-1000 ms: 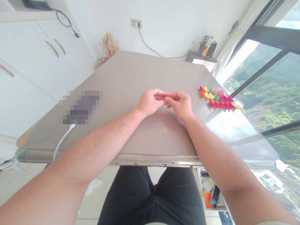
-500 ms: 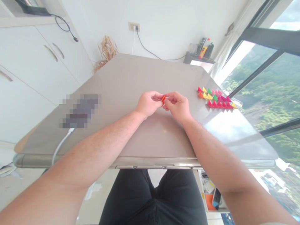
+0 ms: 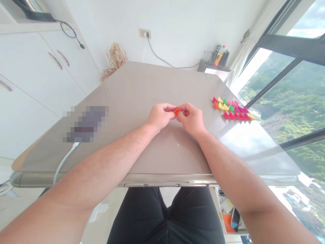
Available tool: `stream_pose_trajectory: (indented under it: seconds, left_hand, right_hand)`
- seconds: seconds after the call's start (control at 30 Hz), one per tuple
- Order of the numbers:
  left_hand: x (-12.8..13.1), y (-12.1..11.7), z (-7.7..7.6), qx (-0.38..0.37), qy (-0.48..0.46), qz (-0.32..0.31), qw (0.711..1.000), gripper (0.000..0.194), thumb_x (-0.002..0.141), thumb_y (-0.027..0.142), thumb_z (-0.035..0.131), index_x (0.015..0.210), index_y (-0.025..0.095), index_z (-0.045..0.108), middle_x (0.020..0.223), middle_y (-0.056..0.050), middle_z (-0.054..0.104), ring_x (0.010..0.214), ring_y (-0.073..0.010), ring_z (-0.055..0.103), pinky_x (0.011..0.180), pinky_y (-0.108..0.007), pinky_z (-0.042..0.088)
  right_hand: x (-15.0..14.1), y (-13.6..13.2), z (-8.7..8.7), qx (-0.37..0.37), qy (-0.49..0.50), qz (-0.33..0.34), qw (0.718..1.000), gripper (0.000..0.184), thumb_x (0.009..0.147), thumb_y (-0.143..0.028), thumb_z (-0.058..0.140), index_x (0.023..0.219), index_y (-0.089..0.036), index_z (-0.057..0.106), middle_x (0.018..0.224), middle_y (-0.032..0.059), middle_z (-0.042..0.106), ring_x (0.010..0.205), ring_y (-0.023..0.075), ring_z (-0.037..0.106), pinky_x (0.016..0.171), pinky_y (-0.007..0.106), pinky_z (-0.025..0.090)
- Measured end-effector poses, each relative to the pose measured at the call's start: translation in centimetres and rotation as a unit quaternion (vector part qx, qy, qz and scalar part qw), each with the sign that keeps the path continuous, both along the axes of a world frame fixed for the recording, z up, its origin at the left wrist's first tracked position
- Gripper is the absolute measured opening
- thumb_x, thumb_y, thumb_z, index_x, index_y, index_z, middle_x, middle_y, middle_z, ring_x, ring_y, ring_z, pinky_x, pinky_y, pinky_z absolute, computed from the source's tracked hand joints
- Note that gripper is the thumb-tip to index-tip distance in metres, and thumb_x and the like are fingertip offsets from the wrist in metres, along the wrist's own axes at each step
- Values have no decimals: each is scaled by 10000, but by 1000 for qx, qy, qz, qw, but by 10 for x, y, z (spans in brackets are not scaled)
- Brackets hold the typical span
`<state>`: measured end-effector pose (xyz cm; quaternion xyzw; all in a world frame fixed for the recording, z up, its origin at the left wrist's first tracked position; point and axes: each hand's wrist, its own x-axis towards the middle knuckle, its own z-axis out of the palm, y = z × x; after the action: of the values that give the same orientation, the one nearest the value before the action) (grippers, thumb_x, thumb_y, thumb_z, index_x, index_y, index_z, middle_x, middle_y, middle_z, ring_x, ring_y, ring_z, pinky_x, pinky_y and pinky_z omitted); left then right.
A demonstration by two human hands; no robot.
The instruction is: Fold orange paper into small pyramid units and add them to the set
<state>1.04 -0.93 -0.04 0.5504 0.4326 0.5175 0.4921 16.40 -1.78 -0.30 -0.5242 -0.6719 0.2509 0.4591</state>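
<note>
A small piece of folded orange paper [image 3: 176,112] is pinched between my two hands, just above the middle of the table [image 3: 162,83]. My left hand [image 3: 160,117] grips its left side with thumb and fingers. From the other side my right hand [image 3: 190,118] closes on it with the fingers curled, so much of the paper is hidden. To the right stand rows of small folded paper pieces [image 3: 237,116] in red, orange, yellow, green, pink and magenta, apart from my hands.
At the left lies a blurred-out dark object [image 3: 86,124] with a white cable [image 3: 63,159] running over the table's front edge. Bottles [image 3: 220,57] stand on a small cabinet [image 3: 214,67] behind the far right corner. A window [image 3: 284,88] borders the right side.
The orange paper has turned between my fingers and shows a broader, flatter face. Both hands stay nearly in place, and the view has tilted slightly.
</note>
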Motion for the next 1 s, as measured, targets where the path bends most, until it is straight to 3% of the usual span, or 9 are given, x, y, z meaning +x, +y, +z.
stream_pose_trajectory:
  seconds: [0.27,0.43,0.6,0.77,0.87,1.0]
  left_hand:
    - [0,-2,0,60,40,-1,997,203,708,193,805,899,184,739,915,-59,790,911,-216,744,888,-393,590]
    - [4,-7,0,129,140,38,981,182,753,121,714,909,211,736,967,-34,772,913,-189,732,879,-353,591]
    - [7,-9,-1,157,152,62,974,233,763,70,670,936,208,742,1037,-49,736,918,-173,729,821,-307,607]
    - [7,-8,0,148,130,75,978,217,763,77,674,924,209,737,1022,-44,753,924,-179,736,853,-327,604]
    - [7,-5,0,104,91,75,988,196,738,107,710,900,215,728,961,-38,767,909,-198,738,860,-361,594]
    - [4,0,0,28,0,102,994,210,680,166,781,877,208,723,923,-44,765,922,-226,732,856,-389,584]
  right_hand:
    - [0,1,0,29,8,-24,999,144,779,-294,632,906,-245,678,890,8,756,721,167,673,698,325,539]
    - [-2,1,-1,30,-19,-64,997,80,781,-294,622,836,-242,649,806,-3,734,736,172,664,705,320,527]
    - [-4,1,-2,48,-28,-80,995,56,793,-286,604,818,-239,621,772,-7,722,702,160,643,693,307,512]
    - [-4,1,-1,32,-15,-83,996,74,790,-308,624,801,-235,616,747,-17,713,700,162,648,689,304,506]
    - [-5,0,1,27,-8,-106,994,129,786,-346,658,775,-238,588,704,-27,684,656,156,617,650,299,489]
    - [-8,-4,2,93,-15,-98,991,131,816,-338,660,744,-231,640,727,-4,663,653,151,588,649,305,487]
